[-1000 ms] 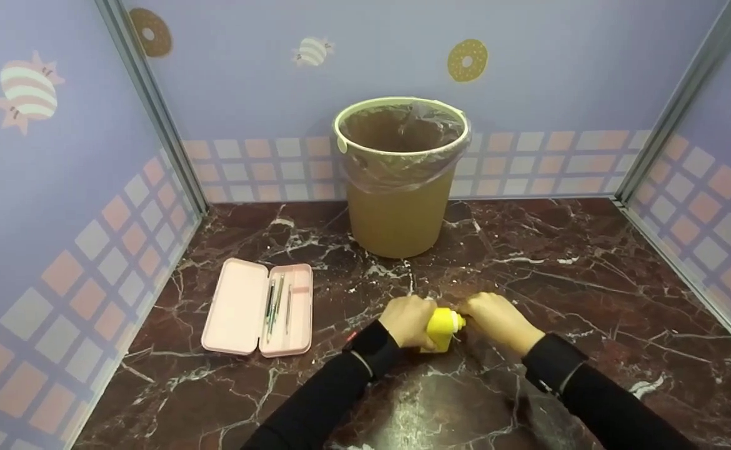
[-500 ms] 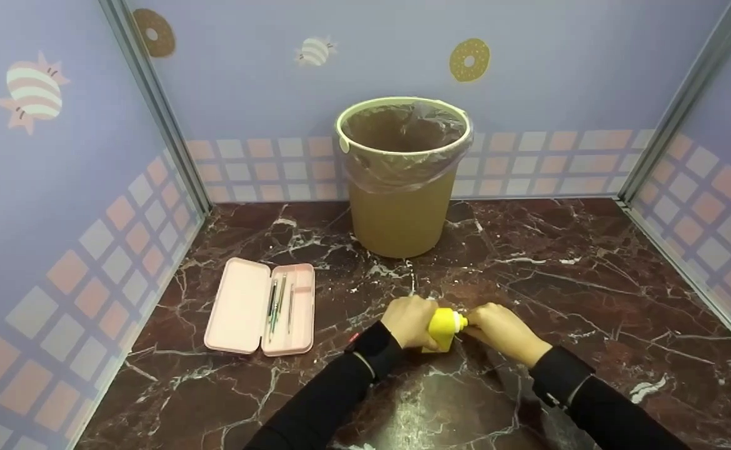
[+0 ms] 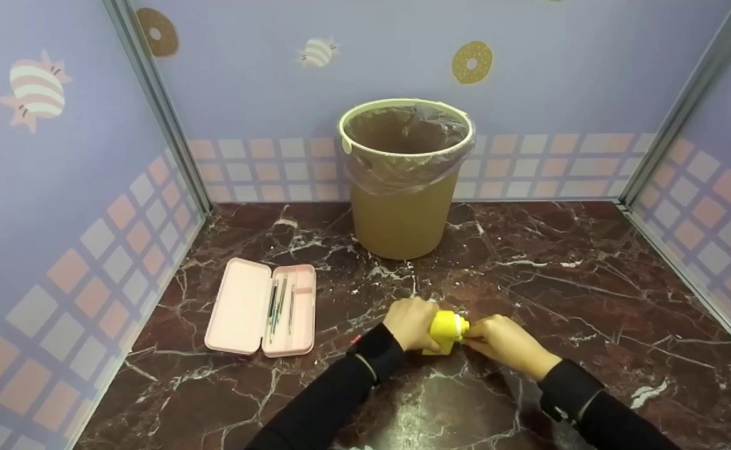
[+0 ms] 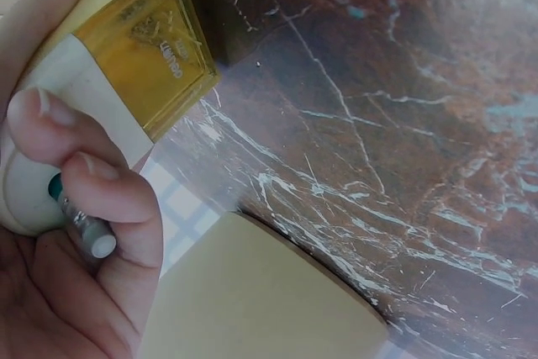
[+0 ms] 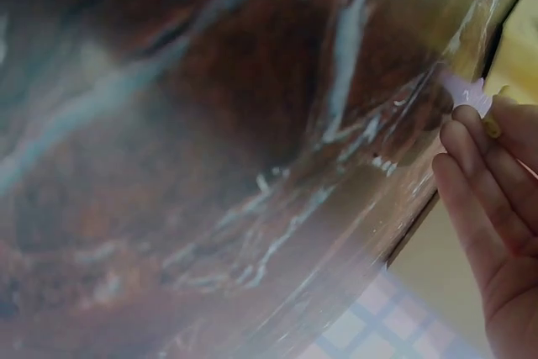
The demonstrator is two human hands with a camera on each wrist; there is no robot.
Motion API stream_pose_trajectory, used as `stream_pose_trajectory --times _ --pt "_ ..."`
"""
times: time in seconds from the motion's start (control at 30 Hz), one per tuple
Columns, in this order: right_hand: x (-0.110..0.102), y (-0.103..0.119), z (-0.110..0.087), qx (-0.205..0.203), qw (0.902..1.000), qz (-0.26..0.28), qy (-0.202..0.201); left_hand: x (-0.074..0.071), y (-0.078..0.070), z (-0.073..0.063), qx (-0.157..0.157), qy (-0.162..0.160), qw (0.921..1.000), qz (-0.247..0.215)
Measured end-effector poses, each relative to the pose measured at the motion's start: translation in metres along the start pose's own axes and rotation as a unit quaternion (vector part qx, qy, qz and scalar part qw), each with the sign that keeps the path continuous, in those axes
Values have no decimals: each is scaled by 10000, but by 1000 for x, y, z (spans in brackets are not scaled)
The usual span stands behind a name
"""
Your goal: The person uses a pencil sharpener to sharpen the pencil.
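As seen from the head, holding a yellow sharpener (image 3: 444,328) in the left hand (image 3: 410,324), low between both hands at the marble table (image 3: 590,325); resting or lifted, cannot tell. Reaching the right hand (image 3: 506,344) to its yellow-capped end. Well apart to the left, keeping spare pencils (image 3: 277,306) in a pencil case (image 3: 237,306) with lid folded back; farther back, a lined bin (image 3: 401,219). Could twist in the palm under turning force, being braced by one hand only.

Left wrist: gripping both the sharpener and a pencil (image 4: 88,231) with curled fingers, showing only the grey end. Cannot tell depth of insertion, the tip being hidden. Could skew and break at the lead from uneven finger pressure, or spin loose from too light a hold. Showing small bits, likely shavings, through the clear compartment (image 4: 155,48); could spill if knocked ajar.

Right wrist: pinching a small yellow knob (image 5: 492,127), probably of a crank, between thumb and fingers. Could slip off, being held so narrowly, or jerk the sharpener sideways if turned off-axis.
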State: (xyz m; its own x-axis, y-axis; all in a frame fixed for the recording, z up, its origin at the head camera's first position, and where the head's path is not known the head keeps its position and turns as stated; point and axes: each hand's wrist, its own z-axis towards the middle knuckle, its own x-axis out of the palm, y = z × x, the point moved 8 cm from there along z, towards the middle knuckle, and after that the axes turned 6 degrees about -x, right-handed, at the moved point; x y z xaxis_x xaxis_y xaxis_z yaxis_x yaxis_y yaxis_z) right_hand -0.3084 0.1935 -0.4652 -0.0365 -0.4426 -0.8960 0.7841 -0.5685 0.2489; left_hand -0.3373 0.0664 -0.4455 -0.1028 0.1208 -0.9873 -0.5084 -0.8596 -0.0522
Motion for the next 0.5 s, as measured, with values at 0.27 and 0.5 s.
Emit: stream_pose_trajectory --times 0.27,0.5 --pt "3 1 -2 27 9998 -215 -6 2 0 0 5 97 9999 41" --pt "1 10 -5 -398 9969 -667 -151 0 2 -1 -25 37 10000 24"
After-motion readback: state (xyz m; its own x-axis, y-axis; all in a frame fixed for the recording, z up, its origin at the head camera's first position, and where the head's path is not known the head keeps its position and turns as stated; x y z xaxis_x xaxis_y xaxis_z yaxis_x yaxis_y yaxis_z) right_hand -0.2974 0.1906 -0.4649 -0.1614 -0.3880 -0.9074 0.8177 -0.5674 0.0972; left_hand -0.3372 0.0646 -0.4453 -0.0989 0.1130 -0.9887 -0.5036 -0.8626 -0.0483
